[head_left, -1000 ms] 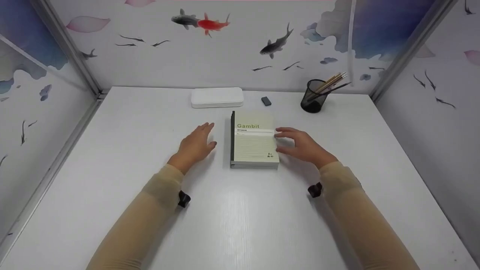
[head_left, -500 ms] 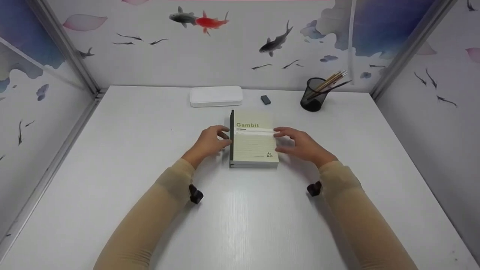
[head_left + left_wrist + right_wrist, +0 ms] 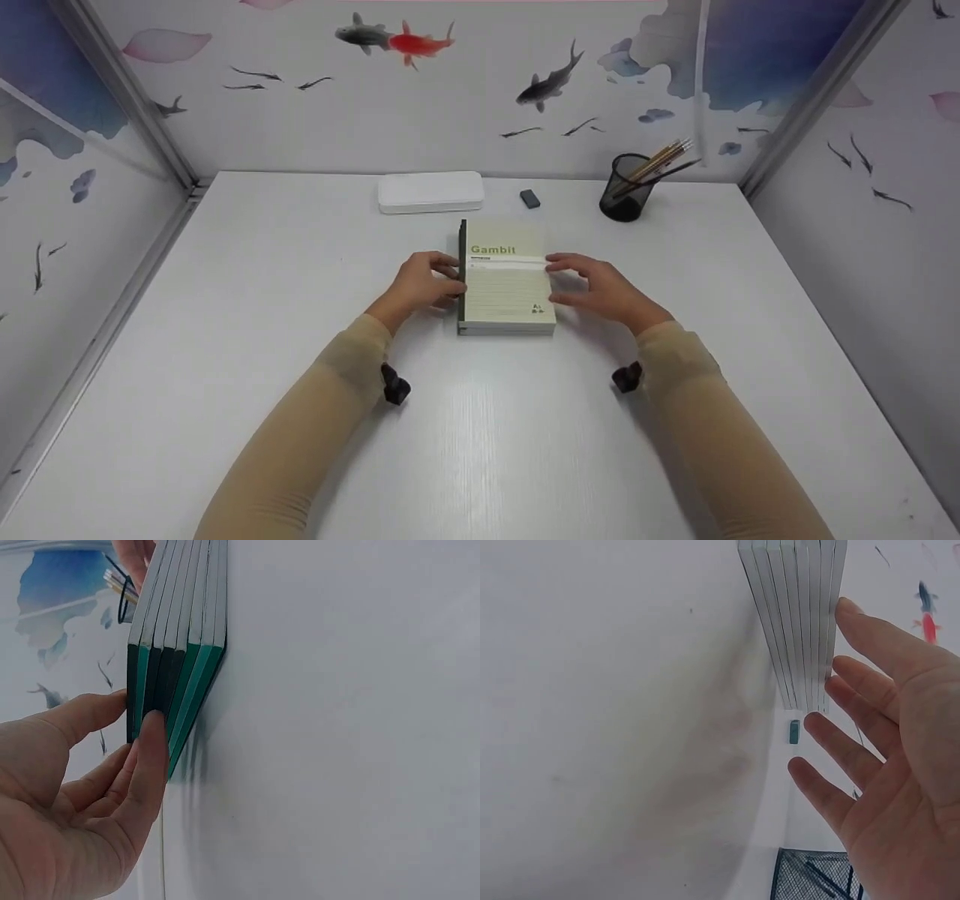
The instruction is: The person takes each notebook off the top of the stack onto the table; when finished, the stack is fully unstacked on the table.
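A neat stack of notebooks [image 3: 507, 292] lies in the middle of the white table, its top cover cream and printed "Gambit". My left hand [image 3: 417, 286] is at the stack's dark spine side. In the left wrist view its thumb and a finger touch the green and black spines [image 3: 159, 679]. On the other side my right hand [image 3: 609, 294] has its fingers spread, with fingertips at the page edges. The right wrist view shows the thumb and some fingertips against the pale page edges [image 3: 799, 622], while the lower fingers stand apart from them.
Behind the stack are a white case [image 3: 431, 193] and a small dark eraser-like block [image 3: 529, 199]. A black mesh cup [image 3: 624, 196] with pencils stands at the back right. Printed walls [image 3: 480, 112] enclose the table's back and sides.
My left hand has moved right, from beside the stack to its spine side, and its fingers have bent. The right hand and the notebooks have hardly moved.
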Motion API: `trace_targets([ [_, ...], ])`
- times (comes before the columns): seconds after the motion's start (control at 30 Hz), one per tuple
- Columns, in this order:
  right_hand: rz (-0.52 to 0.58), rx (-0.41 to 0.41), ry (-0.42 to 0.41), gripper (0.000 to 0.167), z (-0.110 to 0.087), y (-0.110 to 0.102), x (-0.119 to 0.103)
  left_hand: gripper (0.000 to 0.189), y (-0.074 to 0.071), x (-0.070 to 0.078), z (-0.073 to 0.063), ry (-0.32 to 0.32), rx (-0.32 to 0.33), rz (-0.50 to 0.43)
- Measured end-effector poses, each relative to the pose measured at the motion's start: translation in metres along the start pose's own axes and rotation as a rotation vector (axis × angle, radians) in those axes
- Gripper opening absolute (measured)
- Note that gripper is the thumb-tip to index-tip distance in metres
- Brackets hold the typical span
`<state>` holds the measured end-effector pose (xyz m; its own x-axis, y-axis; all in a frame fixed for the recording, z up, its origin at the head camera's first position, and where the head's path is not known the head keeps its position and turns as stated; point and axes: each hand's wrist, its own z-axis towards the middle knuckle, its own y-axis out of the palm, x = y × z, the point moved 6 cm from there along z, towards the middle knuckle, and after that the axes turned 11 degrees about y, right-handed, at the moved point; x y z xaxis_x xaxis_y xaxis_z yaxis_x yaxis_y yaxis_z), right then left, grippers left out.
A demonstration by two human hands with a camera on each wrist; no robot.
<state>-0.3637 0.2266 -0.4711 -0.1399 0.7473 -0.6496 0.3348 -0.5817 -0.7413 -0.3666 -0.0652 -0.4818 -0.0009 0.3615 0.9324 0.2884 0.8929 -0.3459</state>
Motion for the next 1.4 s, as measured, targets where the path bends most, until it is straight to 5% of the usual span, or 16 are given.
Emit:
trace_targets([
  [0.27,-0.001,0.006,-0.020,0.052,0.000,0.003,-0.004,0.053,-0.004,-0.001,-0.002,-0.027,0.020,-0.007],
  [0.63,-0.070,-0.016,0.058,0.054,-0.001,0.002,-0.003,0.062,-0.010,-0.011,-0.004,-0.067,0.009,-0.233],
  [0.97,-0.088,-0.007,0.031,0.054,0.000,0.003,-0.006,0.061,-0.016,-0.016,-0.009,-0.074,0.017,-0.392],
  [1.2,-0.094,-0.002,0.032,0.053,0.000,0.005,-0.004,0.061,-0.031,-0.019,-0.018,-0.076,0.036,-0.437],
  [1.4,-0.079,-0.013,0.063,0.054,0.000,0.005,-0.004,0.062,-0.057,-0.021,-0.030,-0.072,0.063,-0.424],
])
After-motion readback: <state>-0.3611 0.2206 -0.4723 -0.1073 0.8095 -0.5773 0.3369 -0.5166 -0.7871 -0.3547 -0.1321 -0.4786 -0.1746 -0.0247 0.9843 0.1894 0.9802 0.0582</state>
